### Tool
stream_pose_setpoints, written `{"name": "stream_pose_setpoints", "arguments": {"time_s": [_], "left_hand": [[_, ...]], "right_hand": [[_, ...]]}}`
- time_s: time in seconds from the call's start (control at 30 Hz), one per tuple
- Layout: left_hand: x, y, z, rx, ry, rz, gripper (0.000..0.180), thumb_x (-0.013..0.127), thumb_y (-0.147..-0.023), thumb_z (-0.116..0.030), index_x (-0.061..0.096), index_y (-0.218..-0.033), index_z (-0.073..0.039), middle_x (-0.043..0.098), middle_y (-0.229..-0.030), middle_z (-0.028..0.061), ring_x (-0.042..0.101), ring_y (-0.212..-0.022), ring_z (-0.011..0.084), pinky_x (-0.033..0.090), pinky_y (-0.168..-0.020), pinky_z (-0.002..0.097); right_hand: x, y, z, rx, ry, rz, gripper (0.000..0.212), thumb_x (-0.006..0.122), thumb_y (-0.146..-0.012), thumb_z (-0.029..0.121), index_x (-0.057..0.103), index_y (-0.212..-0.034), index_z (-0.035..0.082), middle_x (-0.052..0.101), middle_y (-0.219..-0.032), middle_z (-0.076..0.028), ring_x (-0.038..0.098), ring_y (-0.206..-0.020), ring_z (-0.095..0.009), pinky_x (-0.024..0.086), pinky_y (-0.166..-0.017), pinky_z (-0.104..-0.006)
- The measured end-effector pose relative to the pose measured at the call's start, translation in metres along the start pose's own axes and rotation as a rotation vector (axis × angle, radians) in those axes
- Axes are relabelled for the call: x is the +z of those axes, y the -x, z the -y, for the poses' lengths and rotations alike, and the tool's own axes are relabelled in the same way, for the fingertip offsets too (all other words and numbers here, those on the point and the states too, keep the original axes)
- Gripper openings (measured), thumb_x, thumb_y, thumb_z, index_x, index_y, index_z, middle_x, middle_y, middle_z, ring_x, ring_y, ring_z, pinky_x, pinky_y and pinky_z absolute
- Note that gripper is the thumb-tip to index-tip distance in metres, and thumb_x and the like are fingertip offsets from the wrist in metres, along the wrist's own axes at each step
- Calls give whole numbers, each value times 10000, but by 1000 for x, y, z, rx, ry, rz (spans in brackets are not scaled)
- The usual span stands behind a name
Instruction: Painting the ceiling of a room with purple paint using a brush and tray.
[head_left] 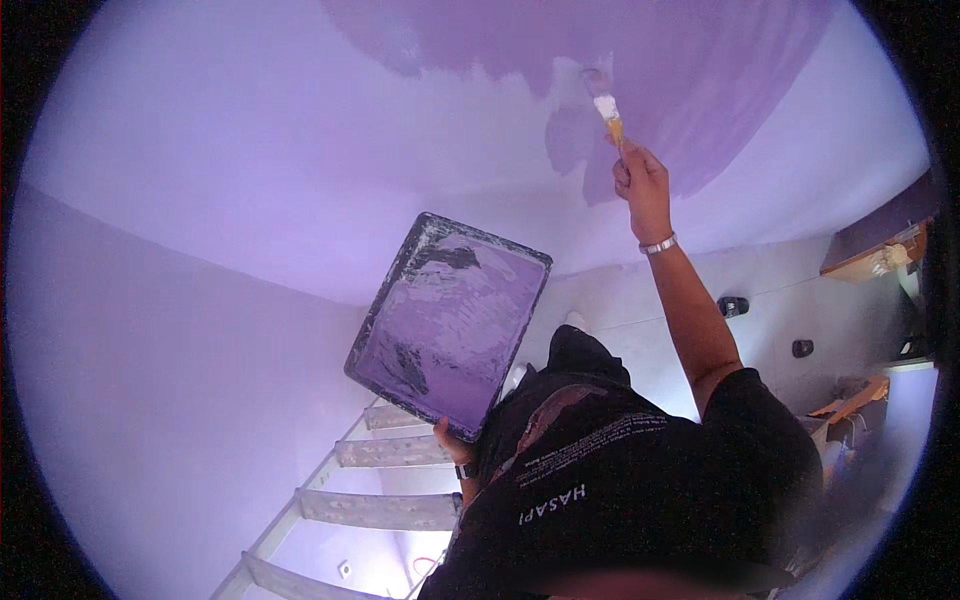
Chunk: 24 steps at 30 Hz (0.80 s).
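Note:
My right hand (642, 185) is raised at the upper right, closed around the wooden handle of a paintbrush (606, 108). The brush's bristle end meets the wall within a patch of darker purple paint (690, 70). Around that patch the wall (250, 130) is paler lilac. Low in the middle, my left hand (453, 440) grips the near corner of a black rectangular paint tray (392, 292), its fingers partly hidden beneath. Purple paint coats the tray's inside, with dark streaks showing through. The tray is held out in front of my body, tilted in view.
A ladder with pale, paint-specked rungs (380, 510) stands below the tray at the lower left. Two small dark objects (733, 306) lie below my right arm. Toward the right rim are a brown wooden piece of furniture (855, 258) and an orange-brown board (860, 400).

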<state>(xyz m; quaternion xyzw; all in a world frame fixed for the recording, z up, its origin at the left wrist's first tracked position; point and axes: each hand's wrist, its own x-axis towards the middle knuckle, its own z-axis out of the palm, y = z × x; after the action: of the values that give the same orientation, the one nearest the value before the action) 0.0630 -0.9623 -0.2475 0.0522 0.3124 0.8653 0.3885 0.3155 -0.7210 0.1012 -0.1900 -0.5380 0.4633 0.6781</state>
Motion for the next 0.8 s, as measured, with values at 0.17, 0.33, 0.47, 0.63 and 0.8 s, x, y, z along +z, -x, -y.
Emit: {"name": "stream_pose_setpoints", "arguments": {"time_s": [0.17,0.33,0.47,0.63,0.8], "left_hand": [[-15,-9,0,-38,1,10,645,543,-712,-400,423,-1201,3,466,-1201,98,440,-1088,273,320,-938,379],[-38,-19,7,-2,-8,68,651,573,-686,-374,432,-1194,7,472,-1182,104,450,-1065,268,324,-934,374],[-45,-28,14,-45,64,71,640,576,-680,-366,444,-1181,10,483,-1168,108,453,-1061,274,325,-931,382],[-16,-10,3,-28,109,69,660,576,-672,-376,438,-1185,15,487,-1168,111,452,-1070,288,326,-930,400],[-37,-20,-1,-5,78,101,662,568,-675,-372,430,-1195,15,488,-1167,116,454,-1074,283,334,-927,394]], "right_hand": [[-29,-1,-77,209,105,-189,194,546,-857,219,596,-890,35,367,-569,55,301,-460,-29,240,-399,-183],[-44,19,-98,427,116,-176,188,548,-846,218,600,-889,42,359,-560,58,307,-452,-38,245,-393,-199],[-24,-9,-36,106,88,-97,207,498,-874,210,596,-906,30,345,-570,65,293,-454,-38,225,-404,-199],[18,4,44,-46,-89,-8,209,454,-896,193,580,-917,28,323,-567,66,276,-457,-31,214,-414,-188],[-13,13,-61,283,77,-189,195,457,-889,167,590,-931,30,342,-559,66,278,-440,-40,203,-387,-195]]}}
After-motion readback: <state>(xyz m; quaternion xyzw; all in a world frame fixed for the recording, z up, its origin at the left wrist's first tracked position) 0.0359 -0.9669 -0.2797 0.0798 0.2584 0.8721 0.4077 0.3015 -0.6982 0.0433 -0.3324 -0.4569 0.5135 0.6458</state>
